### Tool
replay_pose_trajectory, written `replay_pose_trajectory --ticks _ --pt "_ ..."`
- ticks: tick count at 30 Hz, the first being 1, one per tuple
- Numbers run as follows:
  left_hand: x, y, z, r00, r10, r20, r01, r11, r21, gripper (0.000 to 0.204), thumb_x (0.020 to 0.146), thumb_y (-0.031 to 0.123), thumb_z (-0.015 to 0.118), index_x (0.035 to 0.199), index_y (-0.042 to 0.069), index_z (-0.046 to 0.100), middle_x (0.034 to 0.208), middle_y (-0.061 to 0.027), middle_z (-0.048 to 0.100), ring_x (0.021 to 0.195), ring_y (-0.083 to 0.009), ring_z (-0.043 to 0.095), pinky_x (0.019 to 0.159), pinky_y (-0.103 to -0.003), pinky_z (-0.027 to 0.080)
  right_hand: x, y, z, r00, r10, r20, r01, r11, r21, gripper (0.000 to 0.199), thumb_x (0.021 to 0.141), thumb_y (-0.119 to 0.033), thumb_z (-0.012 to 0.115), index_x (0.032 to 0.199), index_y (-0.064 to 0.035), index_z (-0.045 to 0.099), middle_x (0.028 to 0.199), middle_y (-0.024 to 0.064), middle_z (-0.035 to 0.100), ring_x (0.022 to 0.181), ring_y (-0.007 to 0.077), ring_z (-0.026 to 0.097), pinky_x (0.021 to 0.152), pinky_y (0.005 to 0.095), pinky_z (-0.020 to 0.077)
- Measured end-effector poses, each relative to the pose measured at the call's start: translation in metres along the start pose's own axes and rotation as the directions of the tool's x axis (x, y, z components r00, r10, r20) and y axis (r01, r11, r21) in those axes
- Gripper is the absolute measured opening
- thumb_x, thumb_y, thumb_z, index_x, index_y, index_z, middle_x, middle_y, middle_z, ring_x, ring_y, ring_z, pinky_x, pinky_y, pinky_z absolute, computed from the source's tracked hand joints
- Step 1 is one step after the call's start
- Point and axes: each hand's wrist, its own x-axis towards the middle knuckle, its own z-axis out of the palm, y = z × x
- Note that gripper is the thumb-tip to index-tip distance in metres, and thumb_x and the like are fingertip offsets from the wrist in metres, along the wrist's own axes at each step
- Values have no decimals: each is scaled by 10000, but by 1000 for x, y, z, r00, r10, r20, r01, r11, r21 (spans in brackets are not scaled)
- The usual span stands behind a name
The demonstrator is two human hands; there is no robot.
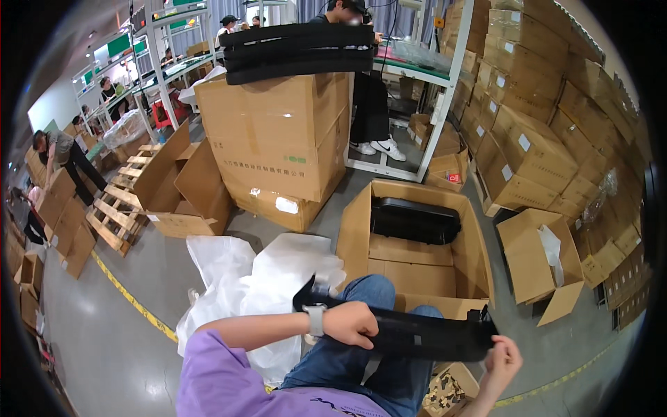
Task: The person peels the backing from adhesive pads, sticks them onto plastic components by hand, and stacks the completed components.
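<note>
Long, matte-black plastic panel (pixel 431 338) is on the near side of the open brown cardboard box (pixel 475 257), laid across the thighs of the seated person's blue jeans (pixel 330 365). Left hand (pixel 351 325): fingers curled down against the panel's near-left part; can't tell from here if they grip it or only press, undersides hidden. Right hand (pixel 504 358): thumb and fingers pinched on the panel's right end, nearer than the box's near-right corner. To handle it well: keep the thighs as the rest, let the left hand steady the body, hold the right end lightly so the strip doesn't twist. Watch the upturned left end, looks easy to snag on the crumpled white plastic wrap (pixel 285 267) left of the box. I'd also keep the right forearm clear of the small cardboard box of tan-and-black bits (pixel 467 377), nearer than the open box. Black molded tray-like part (pixel 415 221) sits inside the open box, far end; don't knock the panel on the walls.
</note>
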Motion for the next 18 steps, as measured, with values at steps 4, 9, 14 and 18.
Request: replay_pose_trajectory --ticks 4,9,14,18 --pt "-27 20 -62 939 -282 -194 186 896 -403 383 763 208 738 583 13 462 513 -43 304 491 -120 312 461 -304 275 7 1 -19 984 -125 -128 160 933 321 153 938 -184 532 939 -36 570 520 -80 274 419 -4 227 375 202 123" --pt "-41 63 -189 804 -173 -569 349 912 215 330 740 177 733 564 17 505 514 -86 410 482 -189 429 468 -323 339 27 65 21 977 148 -154 -131 985 114 183 948 -272 515 913 -95 549 534 -65 306 402 18 244 347 193 145" --pt "-25 42 -356 755 272 -597 550 233 802 195 673 208 728 628 49 623 647 -143 574 623 -319 602 549 -418 458 14 156 77 894 447 10 -427 848 314 240 937 -342 434 868 -117 476 534 -25 361 376 53 286 328 205 186" --pt "-11 53 -492 812 256 -525 581 -271 767 188 731 245 708 666 77 653 706 -113 622 702 -303 630 619 -390 504 8 184 103 894 435 109 -446 839 312 150 937 -206 420 846 -101 477 552 -11 392 381 62 300 337 203 195"
